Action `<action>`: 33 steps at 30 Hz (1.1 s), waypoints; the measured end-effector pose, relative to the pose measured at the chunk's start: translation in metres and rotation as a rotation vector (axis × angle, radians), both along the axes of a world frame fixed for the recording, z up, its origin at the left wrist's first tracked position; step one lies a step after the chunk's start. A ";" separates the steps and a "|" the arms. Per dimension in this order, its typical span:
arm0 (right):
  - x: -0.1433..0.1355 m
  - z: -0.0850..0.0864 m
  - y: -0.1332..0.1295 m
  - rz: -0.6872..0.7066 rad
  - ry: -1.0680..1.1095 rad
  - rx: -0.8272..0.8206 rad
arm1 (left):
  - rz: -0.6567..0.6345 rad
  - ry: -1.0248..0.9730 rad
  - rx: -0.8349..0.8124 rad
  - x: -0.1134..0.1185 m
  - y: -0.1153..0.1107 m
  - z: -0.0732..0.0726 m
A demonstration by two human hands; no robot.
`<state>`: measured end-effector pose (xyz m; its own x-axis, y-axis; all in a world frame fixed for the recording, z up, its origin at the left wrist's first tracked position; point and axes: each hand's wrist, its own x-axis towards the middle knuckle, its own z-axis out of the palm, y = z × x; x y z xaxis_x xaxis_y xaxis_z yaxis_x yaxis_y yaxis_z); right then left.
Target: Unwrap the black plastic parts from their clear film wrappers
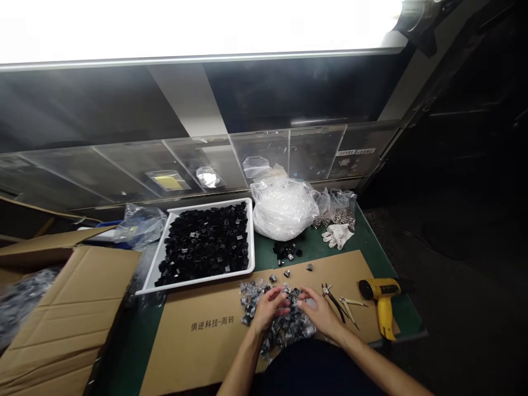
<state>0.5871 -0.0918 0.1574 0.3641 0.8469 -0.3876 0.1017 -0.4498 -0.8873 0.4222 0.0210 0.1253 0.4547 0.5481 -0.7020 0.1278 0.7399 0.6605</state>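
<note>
My left hand (270, 309) is over a heap of small dark parts in clear plastic wrapping (292, 327), its fingers bent and apart. Just to its right, my right hand (322, 314) reaches over the same heap with its fingers curved and spread. A narrow gap separates the fingertips of both hands, with wrapped parts showing in it. I make out nothing gripped in either hand. The heap lies on a flat cardboard sheet (198, 352). A few single parts (286, 273) lie just beyond it.
Left is a white tray (252, 236) of black pieces and an open carton (70, 308). Behind are a stuffed clear bag (284, 209), bagged metal parts (344, 217) and a white glove (338, 236). Right are pliers (334, 302), pale-handled pliers (350, 312) and a yellow heat gun (384, 302).
</note>
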 end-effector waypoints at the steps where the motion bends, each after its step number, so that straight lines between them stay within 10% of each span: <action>1: -0.002 0.001 0.007 0.024 0.001 0.016 | 0.035 -0.061 -0.044 -0.003 -0.009 0.007; 16: 0.009 0.014 -0.018 0.011 0.006 0.069 | -0.040 0.083 0.072 -0.006 -0.043 0.037; 33: -0.024 0.075 -0.022 0.224 -0.330 0.157 | 0.302 -0.487 -0.499 0.028 -0.074 -0.006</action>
<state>0.5626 -0.1143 0.2321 0.2468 0.9588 -0.1409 0.4716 -0.2459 -0.8468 0.4501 -0.0530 0.1188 0.6574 0.3676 -0.6578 -0.3475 0.9225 0.1682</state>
